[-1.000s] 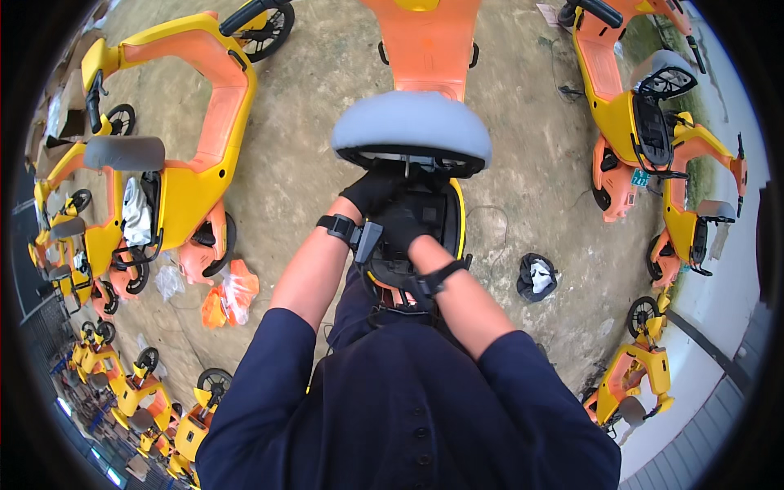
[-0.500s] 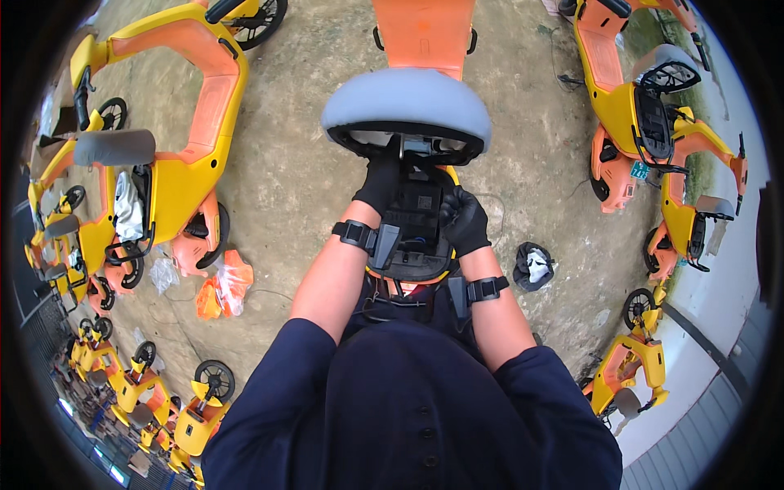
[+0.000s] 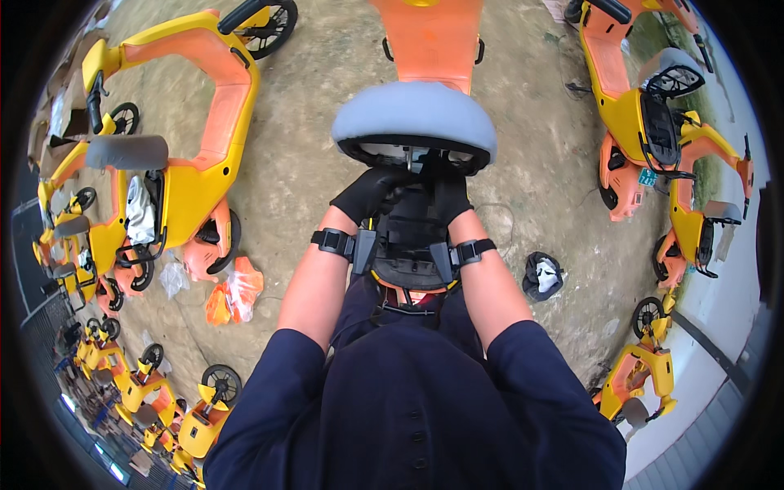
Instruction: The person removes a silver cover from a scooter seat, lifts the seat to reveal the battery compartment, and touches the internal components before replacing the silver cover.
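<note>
An orange-and-yellow electric scooter (image 3: 433,45) stands in front of me with its grey seat (image 3: 415,114) tipped up. Under the raised seat lies the open black compartment (image 3: 406,237). My left hand (image 3: 369,194), in a black glove, is at the compartment's far left edge, just below the seat. Its fingers are curled inward; what they hold, if anything, does not show. My right hand (image 3: 450,198), also gloved, reaches up beneath the seat's right half, and its fingers are lost in the dark there. A metal rod (image 3: 409,159) shows under the seat between the hands.
Yellow-and-orange scooters (image 3: 186,200) stand along the left, with others (image 3: 625,122) along the right near a white wall. Orange and clear plastic bags (image 3: 242,290) lie on the concrete floor at left. A dark bag with something white (image 3: 542,276) lies at right.
My right hand has moved from the compartment's right edge up under the seat. My left hand has come down and left from beneath the seat.
</note>
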Action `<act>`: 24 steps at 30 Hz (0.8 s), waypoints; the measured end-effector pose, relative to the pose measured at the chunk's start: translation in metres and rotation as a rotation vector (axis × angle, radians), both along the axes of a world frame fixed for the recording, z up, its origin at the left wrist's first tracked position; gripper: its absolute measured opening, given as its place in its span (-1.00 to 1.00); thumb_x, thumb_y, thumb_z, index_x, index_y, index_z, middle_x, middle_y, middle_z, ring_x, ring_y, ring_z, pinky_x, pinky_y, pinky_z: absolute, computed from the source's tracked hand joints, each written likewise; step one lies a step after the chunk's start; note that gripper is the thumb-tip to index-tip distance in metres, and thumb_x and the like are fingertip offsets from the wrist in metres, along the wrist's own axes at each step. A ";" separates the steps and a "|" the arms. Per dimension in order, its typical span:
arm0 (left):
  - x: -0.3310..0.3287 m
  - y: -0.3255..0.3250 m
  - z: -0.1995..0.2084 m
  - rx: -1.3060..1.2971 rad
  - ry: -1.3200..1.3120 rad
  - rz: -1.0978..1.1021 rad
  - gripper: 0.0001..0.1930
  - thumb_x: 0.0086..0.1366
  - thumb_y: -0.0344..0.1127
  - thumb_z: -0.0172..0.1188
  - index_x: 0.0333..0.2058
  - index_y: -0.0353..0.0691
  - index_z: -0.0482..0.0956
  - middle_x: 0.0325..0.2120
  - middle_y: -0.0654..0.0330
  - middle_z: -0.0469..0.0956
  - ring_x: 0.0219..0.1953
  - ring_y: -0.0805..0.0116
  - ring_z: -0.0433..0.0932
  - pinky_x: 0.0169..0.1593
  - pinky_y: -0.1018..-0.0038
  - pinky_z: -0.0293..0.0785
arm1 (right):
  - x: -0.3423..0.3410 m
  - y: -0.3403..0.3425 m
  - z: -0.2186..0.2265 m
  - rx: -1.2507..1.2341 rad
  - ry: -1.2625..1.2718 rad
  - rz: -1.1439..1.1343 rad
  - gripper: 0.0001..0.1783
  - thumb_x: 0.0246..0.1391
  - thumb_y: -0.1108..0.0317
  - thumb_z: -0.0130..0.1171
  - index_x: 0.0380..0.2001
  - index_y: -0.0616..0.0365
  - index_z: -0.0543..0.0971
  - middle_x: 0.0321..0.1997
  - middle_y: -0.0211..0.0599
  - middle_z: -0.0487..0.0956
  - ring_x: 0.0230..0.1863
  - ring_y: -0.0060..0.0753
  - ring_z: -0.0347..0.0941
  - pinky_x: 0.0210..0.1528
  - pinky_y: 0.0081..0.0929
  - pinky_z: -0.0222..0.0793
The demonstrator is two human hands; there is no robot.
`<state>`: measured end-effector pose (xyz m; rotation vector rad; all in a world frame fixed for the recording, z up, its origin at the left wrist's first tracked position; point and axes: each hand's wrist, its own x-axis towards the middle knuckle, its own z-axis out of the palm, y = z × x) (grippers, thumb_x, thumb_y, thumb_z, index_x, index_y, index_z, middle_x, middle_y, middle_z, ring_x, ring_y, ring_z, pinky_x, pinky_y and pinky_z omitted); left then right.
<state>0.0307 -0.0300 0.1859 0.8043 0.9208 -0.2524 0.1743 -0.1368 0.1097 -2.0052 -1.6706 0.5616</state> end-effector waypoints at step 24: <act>0.006 -0.056 -0.018 -0.006 -0.280 0.515 -0.76 0.20 -0.30 0.02 -0.16 -0.20 0.44 -0.53 0.37 0.42 -0.56 0.61 0.37 -0.52 0.70 0.32 | -0.027 -0.028 0.065 0.102 1.117 -0.637 -0.78 0.10 0.26 -0.02 -0.29 0.16 0.49 -0.50 -0.33 0.51 -0.49 -0.61 0.43 -0.50 -0.69 0.30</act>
